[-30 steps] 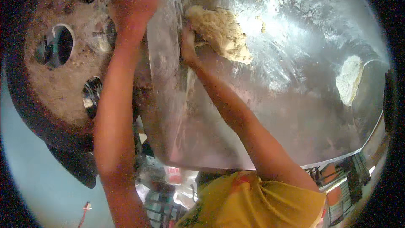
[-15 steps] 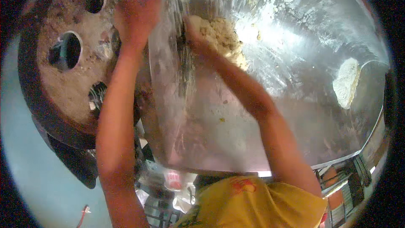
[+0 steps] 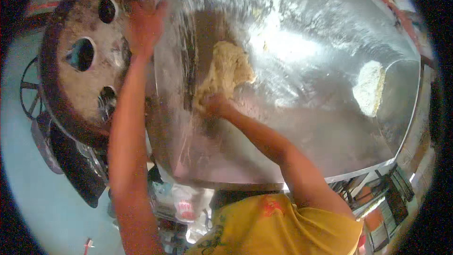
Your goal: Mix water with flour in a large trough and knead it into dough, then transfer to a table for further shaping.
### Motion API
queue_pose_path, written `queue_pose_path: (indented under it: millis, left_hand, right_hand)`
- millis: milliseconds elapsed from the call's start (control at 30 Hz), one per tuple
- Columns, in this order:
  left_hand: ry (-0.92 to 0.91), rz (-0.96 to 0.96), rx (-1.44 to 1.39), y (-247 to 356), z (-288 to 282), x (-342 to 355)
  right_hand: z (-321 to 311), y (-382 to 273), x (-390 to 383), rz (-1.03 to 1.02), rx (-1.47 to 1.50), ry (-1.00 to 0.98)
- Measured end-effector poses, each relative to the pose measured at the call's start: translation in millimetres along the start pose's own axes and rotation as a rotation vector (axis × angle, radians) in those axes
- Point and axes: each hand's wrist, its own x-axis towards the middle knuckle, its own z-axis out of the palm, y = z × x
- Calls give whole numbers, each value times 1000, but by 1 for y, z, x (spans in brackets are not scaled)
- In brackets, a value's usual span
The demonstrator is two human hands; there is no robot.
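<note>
I cannot tell whether my left hand (image 3: 146,26) has a clamped grip, or my right hand (image 3: 215,106) touching the lumpy, pale-yellow dough (image 3: 231,65) towards nine o'clock on the floury, grey metal counter (image 3: 325,146), where sticking could tear it if dragged.

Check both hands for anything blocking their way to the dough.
Nothing visible does. The right hand already touches the near end of the dough. Between the left hand, at the left edge of the metal tabletop, and the dough, only smeared tabletop shows.
</note>
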Motion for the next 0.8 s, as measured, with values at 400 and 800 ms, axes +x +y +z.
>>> queue_pose_path:
  millis: [400, 800]
  left_hand:
    - [-6, -381, -441, 100, -62, 48]
    - [78, -34, -141, 44, -23, 19]
  right_hand:
    - [-151, 267, 16, 331, 144, 785]
    - [3, 98, -157, 432, -266, 708]
